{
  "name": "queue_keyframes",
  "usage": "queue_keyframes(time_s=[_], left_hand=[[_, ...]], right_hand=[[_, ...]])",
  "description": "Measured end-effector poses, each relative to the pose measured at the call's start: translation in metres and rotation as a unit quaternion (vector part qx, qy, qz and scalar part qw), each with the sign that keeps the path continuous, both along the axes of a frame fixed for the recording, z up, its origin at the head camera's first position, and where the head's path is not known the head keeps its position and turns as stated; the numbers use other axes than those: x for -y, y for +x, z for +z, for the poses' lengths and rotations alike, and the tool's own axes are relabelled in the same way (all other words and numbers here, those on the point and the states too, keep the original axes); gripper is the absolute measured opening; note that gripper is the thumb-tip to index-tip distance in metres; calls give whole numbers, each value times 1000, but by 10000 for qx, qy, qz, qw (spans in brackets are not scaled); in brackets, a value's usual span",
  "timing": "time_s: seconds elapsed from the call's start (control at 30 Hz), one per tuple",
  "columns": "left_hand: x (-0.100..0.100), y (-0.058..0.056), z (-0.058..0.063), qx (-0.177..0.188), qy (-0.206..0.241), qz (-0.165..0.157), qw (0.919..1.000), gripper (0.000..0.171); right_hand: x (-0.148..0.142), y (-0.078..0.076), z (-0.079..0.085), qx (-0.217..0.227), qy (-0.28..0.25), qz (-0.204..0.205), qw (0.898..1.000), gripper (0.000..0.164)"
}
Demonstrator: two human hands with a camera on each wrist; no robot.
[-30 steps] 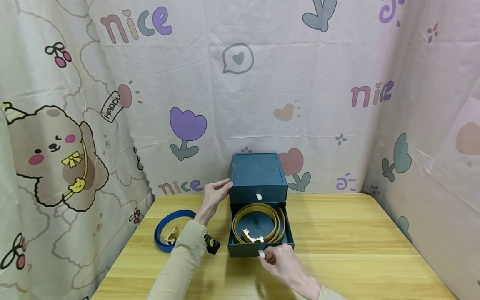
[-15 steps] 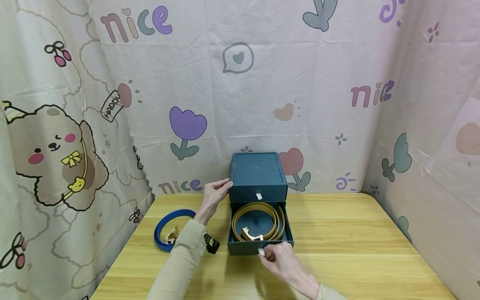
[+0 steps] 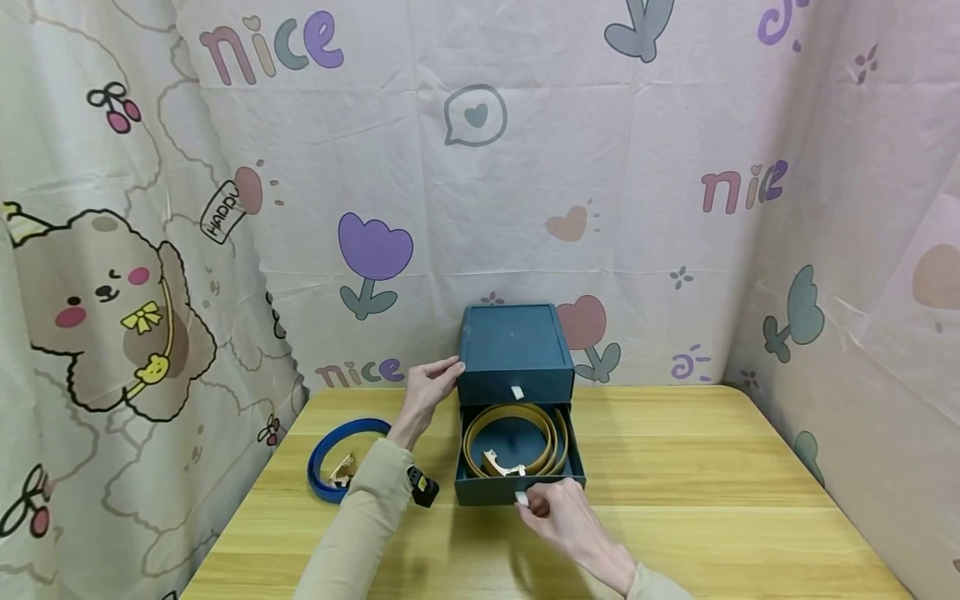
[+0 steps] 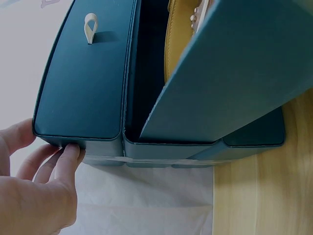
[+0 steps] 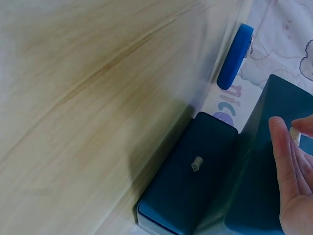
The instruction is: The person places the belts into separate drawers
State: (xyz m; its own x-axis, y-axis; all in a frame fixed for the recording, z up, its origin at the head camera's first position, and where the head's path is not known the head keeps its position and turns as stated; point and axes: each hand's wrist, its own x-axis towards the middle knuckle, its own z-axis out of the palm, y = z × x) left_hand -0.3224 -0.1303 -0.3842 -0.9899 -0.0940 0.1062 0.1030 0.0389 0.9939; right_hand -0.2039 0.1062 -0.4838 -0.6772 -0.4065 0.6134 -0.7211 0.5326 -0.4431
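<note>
A dark teal drawer box (image 3: 516, 337) stands at the table's back, its drawers stacked one above another. My left hand (image 3: 429, 392) holds its upper left corner; in the left wrist view the thumb lies at the top edge and the fingers bend against the side. The middle drawer (image 3: 487, 493) is pulled out and carries a coiled mustard-yellow belt (image 3: 474, 442) with a gold buckle (image 3: 504, 467). My right hand (image 3: 566, 525) pinches the pale pull tab (image 3: 522, 498) on that drawer's front. In the right wrist view the tab (image 5: 295, 134) sits between thumb and fingers.
A coiled blue belt (image 3: 318, 454) with a gold buckle (image 3: 343, 472) lies on the wooden table (image 3: 675, 483), left of the box. The upper drawer's tab (image 3: 517, 392) and the lower drawer's tab (image 5: 197, 164) hang free. A printed cloth (image 3: 487, 208) rises behind.
The middle drawer has slid slightly back into the box, its belt with it. My right hand has moved forward with the tab. My left hand has stayed at the corner.
</note>
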Motion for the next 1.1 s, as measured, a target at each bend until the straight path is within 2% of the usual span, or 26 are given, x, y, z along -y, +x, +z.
queue_keyframes(time_s=[0.67, 1.1], left_hand=[[-1, 1, 1, 31, -18, -23, 10000, 37], [-1, 1, 1, 15, -7, 6, 10000, 38]], right_hand=[[4, -11, 0, -214, -176, -223, 9994, 22], [4, -17, 1, 226, -298, -261, 9990, 23]])
